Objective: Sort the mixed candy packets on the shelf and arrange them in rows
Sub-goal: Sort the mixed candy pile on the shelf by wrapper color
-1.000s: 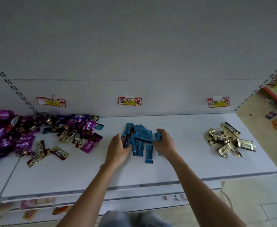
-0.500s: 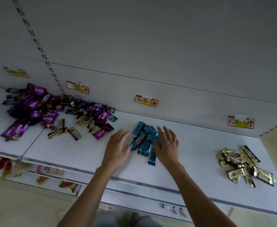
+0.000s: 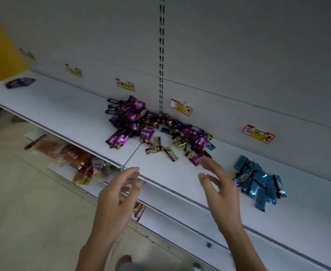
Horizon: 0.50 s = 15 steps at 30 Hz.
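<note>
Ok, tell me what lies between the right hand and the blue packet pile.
Only bare white shelf: in the head view, nothing lies between the right hand and the blue packet pile.

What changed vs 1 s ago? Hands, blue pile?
Both hands came off the pile of blue foil candy packets and moved left toward the mixed heap of purple and gold packets. The left hand now hovers at the front edge of the white shelf, the right hand near the heap's edge; both open, empty. Both piles stayed put.
</note>
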Each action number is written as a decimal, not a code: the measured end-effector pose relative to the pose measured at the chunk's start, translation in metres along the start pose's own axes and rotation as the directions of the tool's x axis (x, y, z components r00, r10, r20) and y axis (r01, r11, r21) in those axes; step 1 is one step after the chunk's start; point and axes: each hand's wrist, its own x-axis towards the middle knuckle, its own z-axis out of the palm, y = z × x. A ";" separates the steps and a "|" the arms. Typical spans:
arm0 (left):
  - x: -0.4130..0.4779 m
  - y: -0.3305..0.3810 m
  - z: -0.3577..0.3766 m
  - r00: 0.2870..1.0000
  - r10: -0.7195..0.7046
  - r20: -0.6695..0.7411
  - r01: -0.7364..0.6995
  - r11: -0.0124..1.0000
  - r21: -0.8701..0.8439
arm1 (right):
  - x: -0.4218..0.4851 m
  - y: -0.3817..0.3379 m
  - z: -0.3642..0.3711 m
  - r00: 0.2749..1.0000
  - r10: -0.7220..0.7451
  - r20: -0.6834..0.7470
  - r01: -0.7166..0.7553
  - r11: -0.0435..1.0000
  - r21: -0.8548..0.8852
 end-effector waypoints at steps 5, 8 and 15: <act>0.015 -0.029 -0.085 0.999 -0.006 -0.038 0.005 0.999 -0.044 | -0.028 -0.030 0.081 1.000 0.027 -0.012 -0.026 0.997 0.077; 0.030 -0.048 -0.122 0.999 -0.008 -0.041 0.007 0.999 -0.037 | -0.035 -0.039 0.126 0.999 0.035 -0.003 -0.035 0.996 0.078; 0.058 -0.068 -0.155 0.999 -0.052 0.005 0.052 0.998 -0.043 | -0.034 -0.060 0.179 0.997 0.078 0.024 -0.078 0.997 0.013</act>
